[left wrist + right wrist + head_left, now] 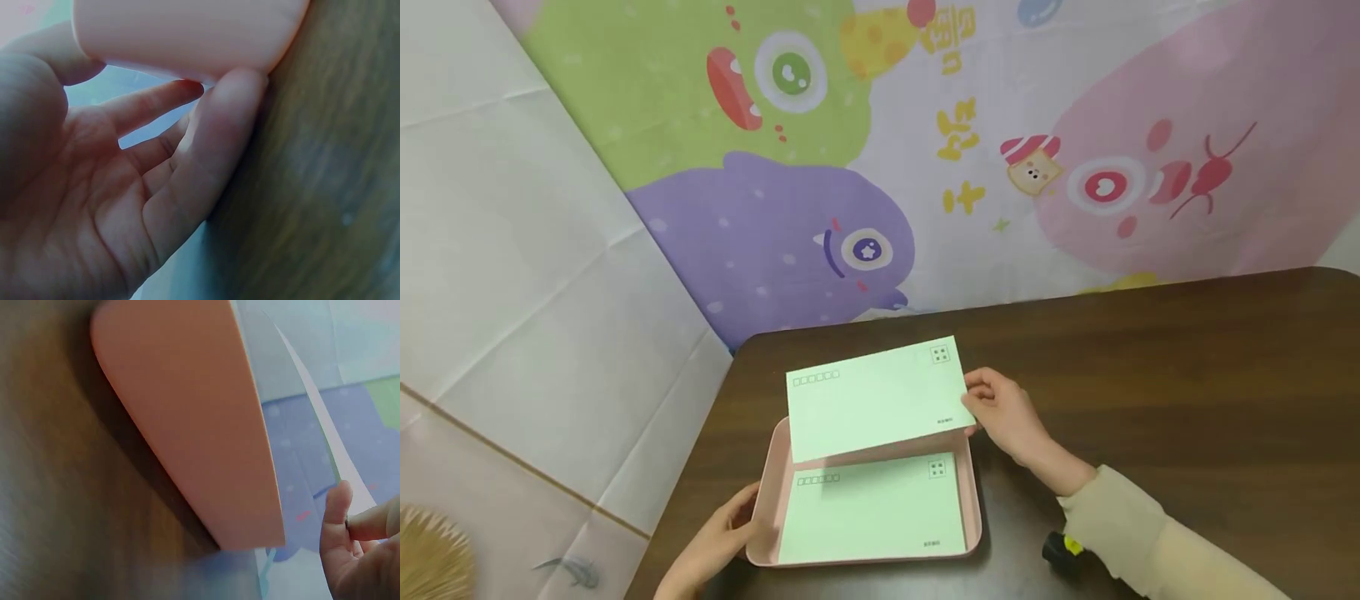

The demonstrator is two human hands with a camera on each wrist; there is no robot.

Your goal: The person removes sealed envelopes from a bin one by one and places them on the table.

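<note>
My right hand [1006, 414] pinches the right edge of a pale green-white envelope [880, 404] between thumb and fingers. The envelope is tilted above the far part of a pink tray [976, 508], and its thin edge shows in the right wrist view. Inside the tray lies another envelope [872, 512] with the same printed boxes and stamp square. At the tray's left side, my left hand [718, 537] grips the wall. In the left wrist view the fingers of that hand [125, 181] touch the pink wall [187, 37] at its edges.
The tray stands on a dark brown wooden table [1187, 375]. A black object with a yellow patch [1062, 552] lies beside the right sleeve [1120, 517]. Behind the table hangs a cloth with cartoon monsters [775, 225]; a pale wall covering [550, 275] is on the left.
</note>
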